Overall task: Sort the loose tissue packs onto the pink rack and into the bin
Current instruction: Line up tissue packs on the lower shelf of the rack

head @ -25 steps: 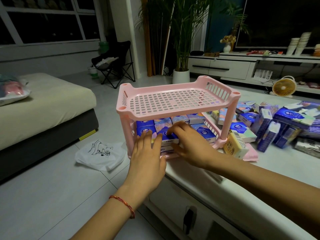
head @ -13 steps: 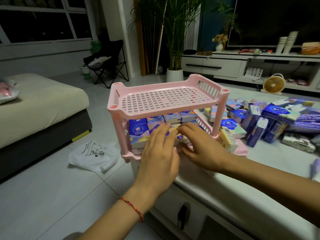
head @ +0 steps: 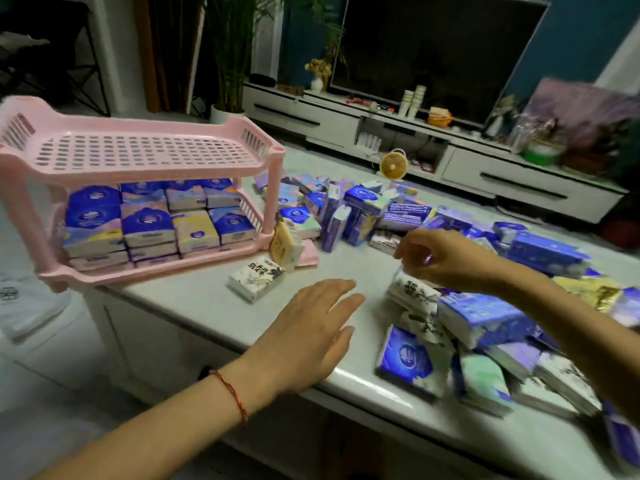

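The pink two-tier rack (head: 138, 157) stands at the table's left end. Its lower shelf is packed with blue and pastel tissue packs (head: 149, 221); its top shelf is bare. A white ink-print pack (head: 256, 277) lies just in front of the rack. Several loose packs (head: 485, 318) spread over the table's middle and right. My left hand (head: 311, 327) hovers flat over the table, fingers apart, holding nothing. My right hand (head: 446, 259) reaches over a white ink-print pack (head: 412, 289), fingers curled and blurred; whether it grips the pack is unclear. No bin is in view.
The white table (head: 214, 306) has its front edge near me. A small yellow fan (head: 393, 166) sits on the floor beyond the table. A TV cabinet (head: 485, 174) and a potted plant (head: 228, 64) stand at the back. A white plastic bag (head: 20, 299) lies on the floor at left.
Both hands have left the rack's lower shelf and moved right over the table. The view has swung right, showing more of the loose packs.
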Available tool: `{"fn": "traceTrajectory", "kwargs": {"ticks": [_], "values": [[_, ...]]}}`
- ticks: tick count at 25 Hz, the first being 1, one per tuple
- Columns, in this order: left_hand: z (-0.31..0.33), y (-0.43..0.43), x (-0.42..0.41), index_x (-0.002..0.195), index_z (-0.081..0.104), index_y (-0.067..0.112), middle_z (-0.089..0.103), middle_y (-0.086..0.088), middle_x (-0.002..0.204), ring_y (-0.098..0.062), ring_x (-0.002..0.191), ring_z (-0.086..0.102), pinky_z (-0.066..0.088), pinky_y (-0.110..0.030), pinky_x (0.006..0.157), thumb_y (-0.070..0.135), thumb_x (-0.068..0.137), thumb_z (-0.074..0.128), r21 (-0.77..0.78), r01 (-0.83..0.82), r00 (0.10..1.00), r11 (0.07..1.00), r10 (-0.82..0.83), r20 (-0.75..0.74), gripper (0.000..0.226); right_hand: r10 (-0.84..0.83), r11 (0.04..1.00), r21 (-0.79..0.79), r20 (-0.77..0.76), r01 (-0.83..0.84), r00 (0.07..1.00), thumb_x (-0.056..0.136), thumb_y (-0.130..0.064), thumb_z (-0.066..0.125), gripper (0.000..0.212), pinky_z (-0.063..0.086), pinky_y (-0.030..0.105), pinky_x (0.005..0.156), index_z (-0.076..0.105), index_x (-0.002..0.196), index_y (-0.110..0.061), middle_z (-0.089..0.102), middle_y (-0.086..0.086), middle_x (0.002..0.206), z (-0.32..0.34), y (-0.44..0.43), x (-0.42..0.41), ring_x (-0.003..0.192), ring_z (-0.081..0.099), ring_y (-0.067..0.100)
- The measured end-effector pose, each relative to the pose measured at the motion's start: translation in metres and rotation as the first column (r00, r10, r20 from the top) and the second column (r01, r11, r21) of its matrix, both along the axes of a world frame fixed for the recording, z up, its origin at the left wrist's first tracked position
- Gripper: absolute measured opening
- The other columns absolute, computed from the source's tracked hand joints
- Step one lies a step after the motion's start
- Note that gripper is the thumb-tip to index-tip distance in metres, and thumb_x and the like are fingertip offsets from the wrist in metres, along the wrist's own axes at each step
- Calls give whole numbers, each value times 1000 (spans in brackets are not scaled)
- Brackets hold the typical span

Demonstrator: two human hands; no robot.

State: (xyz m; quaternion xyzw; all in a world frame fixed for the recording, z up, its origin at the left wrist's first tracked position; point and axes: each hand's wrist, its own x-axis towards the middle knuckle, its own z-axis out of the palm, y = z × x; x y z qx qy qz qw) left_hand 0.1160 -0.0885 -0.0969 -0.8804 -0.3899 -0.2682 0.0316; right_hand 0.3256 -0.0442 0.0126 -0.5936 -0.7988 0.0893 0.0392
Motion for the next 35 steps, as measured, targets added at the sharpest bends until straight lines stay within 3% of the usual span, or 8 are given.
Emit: {"fn": "traceTrajectory", "kwargs": {"ticks": [4,10,13,16,20,23,27,35], "values": [[-12,-17,32,130,46,18,52,-7,133,-19,120,51,43,-31,99,43,85,42,-41,175,981,984,-178,-82,52,53,894,-445,228,55,972,75,-38,74,49,46,27,82,48,115,-24,57,-4,107,-13,-38,-5,98,56,16],[-9,-16,37,142,30,23,22,-5,152,-21,139,25,20,-29,113,38,96,38,-132,67,987,989,-85,-136,49,136,906,-423,326,15,936,71,-36,78,43,44,28,73,55,102,-17,61,2,99,-35,-34,-17,88,55,19],[-11,-14,34,123,51,18,58,-5,122,-19,106,62,49,-27,87,50,82,39,-91,26,999,996,-29,-23,53,-21,915,-403,-11,14,1000,82,-27,69,20,39,20,56,56,85,-12,54,1,76,-37,-27,-17,67,49,13],[-13,-7,30,124,48,15,60,-7,119,-21,102,63,53,-30,80,60,76,41,-64,-43,996,997,48,72,67,-281,864,-501,-410,43,868,88,-17,62,16,46,20,56,59,93,-3,59,14,85,-38,-24,-22,68,53,17],[-9,-3,27,125,44,15,58,-7,121,-20,107,52,50,-31,84,55,71,47,-43,-47,988,998,53,142,68,-335,836,-549,-542,-22,771,91,-10,56,5,52,21,61,60,92,-6,64,9,78,-26,-24,-15,66,57,16],[-6,-2,27,122,52,12,60,-4,114,-21,95,60,49,-29,79,54,68,49,-79,-54,980,995,68,187,68,-267,921,-382,-467,80,843,89,-7,59,12,54,25,68,59,100,-9,66,5,83,-5,-21,13,72,61,17],[-8,-2,30,123,52,13,59,-4,117,-21,98,61,48,-29,78,57,69,46,-94,-45,987,995,59,149,70,-177,937,-283,115,203,978,81,-25,70,36,49,29,88,56,114,-19,60,-1,105,8,-29,54,98,58,16],[-12,-2,33,120,53,15,62,-3,114,-19,95,64,52,-28,73,61,69,46,-102,-44,995,994,53,87,69,-172,944,292,34,155,984,87,-11,58,24,38,28,77,59,111,-10,59,12,113,-29,0,62,100,51,23]]}}
